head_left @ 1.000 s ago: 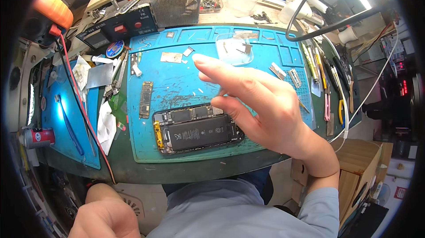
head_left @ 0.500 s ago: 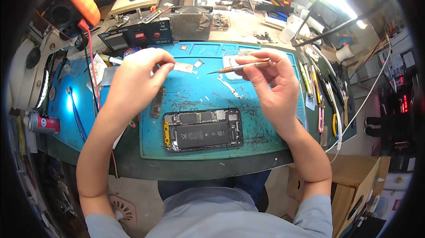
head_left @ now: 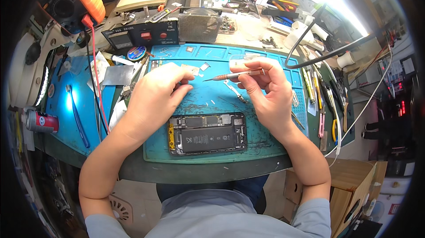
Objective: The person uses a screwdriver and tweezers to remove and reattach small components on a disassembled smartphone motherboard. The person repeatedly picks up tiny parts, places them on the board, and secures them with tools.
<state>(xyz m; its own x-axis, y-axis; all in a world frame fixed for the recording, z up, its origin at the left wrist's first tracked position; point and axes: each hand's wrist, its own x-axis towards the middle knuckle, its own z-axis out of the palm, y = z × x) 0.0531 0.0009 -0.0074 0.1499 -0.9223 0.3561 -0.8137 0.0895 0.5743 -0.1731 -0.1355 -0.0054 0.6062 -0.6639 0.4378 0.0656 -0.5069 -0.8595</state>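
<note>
We bring our left hand [head_left: 160,90], hold unclear, nearer the slim silver-and-brown pen-shaped tool [head_left: 229,75] our right hand [head_left: 271,94] grips, both flanking its tip.

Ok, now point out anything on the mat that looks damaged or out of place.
The blue mat looks worn: dark scuffs spread beyond and right of the opened phone. Small white scraps also lie loose beyond it, outside any container.

electronics repair workshop: opened phone [head_left: 208,135], blue work mat [head_left: 265,146], multimeter [head_left: 62,10], pliers [head_left: 334,131].
</note>
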